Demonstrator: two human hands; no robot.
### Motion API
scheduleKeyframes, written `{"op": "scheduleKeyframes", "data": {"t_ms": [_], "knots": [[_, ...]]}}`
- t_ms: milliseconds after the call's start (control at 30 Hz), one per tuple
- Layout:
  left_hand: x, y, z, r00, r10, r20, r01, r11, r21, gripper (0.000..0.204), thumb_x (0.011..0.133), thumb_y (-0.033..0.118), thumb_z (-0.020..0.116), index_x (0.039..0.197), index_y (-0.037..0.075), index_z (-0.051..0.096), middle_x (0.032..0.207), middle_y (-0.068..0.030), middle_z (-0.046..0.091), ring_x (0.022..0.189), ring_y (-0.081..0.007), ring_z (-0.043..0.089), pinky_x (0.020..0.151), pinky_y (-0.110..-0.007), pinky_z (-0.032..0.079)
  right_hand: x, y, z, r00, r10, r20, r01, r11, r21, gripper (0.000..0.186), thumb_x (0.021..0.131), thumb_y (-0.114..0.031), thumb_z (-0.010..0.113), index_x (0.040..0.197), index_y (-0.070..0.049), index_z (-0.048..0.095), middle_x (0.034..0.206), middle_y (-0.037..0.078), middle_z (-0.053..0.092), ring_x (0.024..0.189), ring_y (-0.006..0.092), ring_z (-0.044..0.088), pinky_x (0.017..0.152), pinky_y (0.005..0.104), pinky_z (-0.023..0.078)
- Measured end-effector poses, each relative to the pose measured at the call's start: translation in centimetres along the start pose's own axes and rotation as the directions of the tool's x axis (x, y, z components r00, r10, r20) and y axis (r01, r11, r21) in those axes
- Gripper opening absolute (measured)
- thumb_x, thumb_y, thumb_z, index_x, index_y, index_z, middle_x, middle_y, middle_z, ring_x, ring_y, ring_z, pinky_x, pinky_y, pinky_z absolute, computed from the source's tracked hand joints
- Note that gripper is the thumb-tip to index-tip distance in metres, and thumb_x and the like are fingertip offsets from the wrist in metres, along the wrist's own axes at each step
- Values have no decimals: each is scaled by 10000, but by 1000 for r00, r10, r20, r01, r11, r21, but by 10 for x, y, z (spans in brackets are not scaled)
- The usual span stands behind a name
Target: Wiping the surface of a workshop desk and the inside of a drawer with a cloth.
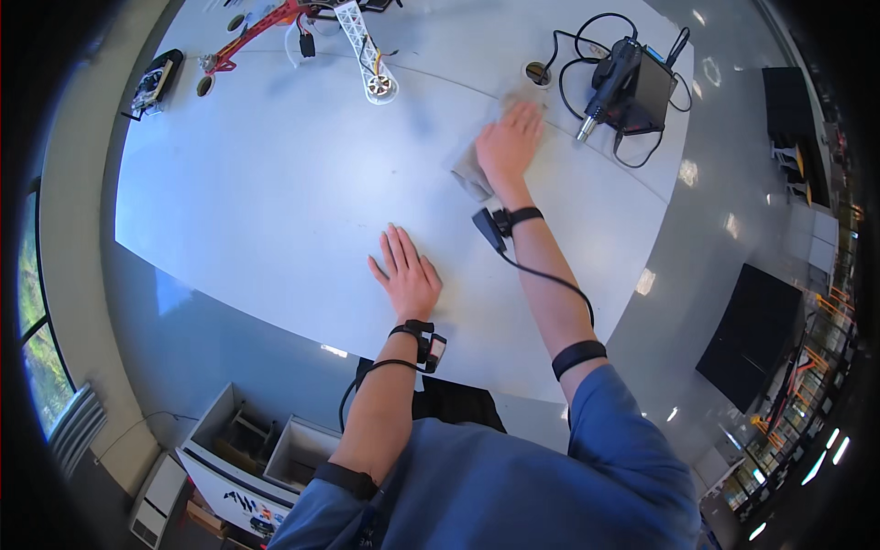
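My left hand (410, 280) lies flat on the white table (275, 211) near its front edge, fingers spread, holding nothing. Farther forward and to the right, my right hand (510, 151) presses a greyish-beige cloth (470, 178) against the tabletop. The cloth sticks out on the near-left side of the palm and beyond the fingertips, where motion blurs it. Part of it is hidden under the hand. Both wrists wear a small black device on a strap, with a cable running up the forearm.
At the far right stands a black heat-gun tool (614, 81) with a black box (653, 96) and looping cables, close to my right hand. A red-and-white drone frame (365, 57) stands at the back. A small device (158, 81) sits far left. An open drawer (298, 456) is below left.
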State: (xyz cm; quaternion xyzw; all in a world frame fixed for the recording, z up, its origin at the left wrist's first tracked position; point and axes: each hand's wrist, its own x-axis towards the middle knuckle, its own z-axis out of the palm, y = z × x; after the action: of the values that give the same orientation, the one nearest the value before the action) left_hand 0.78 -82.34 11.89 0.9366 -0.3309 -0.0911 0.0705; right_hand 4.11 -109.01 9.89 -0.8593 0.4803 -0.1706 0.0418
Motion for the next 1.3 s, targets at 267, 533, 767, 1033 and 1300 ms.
{"op": "scheduleKeyframes", "data": {"t_ms": [267, 533, 767, 1033, 1300], "knots": [[-1, 4, -1, 1000, 5, -2, -5, 1000, -13, 620, 874, 197, 380, 1435, -25, 239, 1524, -146, 200, 1418, -286, 159, 1109, -558, 20, -101, 59, -52, 994, 58, 95, -56, 998, -27, 656, 795, -204, 497, 1338, 127, 336, 1420, 308, 308, 1325, 438, 284, 1124, 491, 170], [-1, -3, 0, 1000, 6, 6, -6, 1000, -19, 625, 873, 207, 384, 1437, -21, 238, 1520, -146, 213, 1419, -290, 155, 1110, -559, 20, -142, 11, -68, 931, -256, 260, 226, 964, 141, 663, 829, -246, 534, 1375, 66, 326, 1450, 235, 305, 1331, 410, 287, 1111, 489, 208], [1, 2, 3, 999, 43, -11, -43, 999, 16, 632, 872, 210, 375, 1437, -30, 227, 1519, -155, 212, 1420, -297, 150, 1106, -562, 16, -51, -55, -14, 872, -474, 121, 426, 858, 289, 603, 826, -256, 540, 1351, 8, 400, 1439, 161, 361, 1334, 353, 310, 1108, 442, 243], [0, 11, 4, 998, 41, -39, -41, 999, 5, 632, 875, 216, 367, 1430, -49, 222, 1517, -173, 200, 1420, -307, 135, 1102, -564, 11, -52, -46, -15, 602, -794, 85, 669, 559, 490, 598, 779, -205, 569, 1340, -45, 435, 1434, 88, 390, 1344, 290, 317, 1117, 407, 248], [-2, 2, 9, 997, 29, -74, -35, 996, -76, 615, 884, 203, 377, 1434, -25, 226, 1513, -153, 218, 1415, -294, 161, 1106, -565, 36, -161, 22, -67, 906, -361, 219, 290, 909, 299, 670, 748, -193, 558, 1379, -44, 388, 1457, 116, 354, 1348, 305, 309, 1123, 431, 228]]}}
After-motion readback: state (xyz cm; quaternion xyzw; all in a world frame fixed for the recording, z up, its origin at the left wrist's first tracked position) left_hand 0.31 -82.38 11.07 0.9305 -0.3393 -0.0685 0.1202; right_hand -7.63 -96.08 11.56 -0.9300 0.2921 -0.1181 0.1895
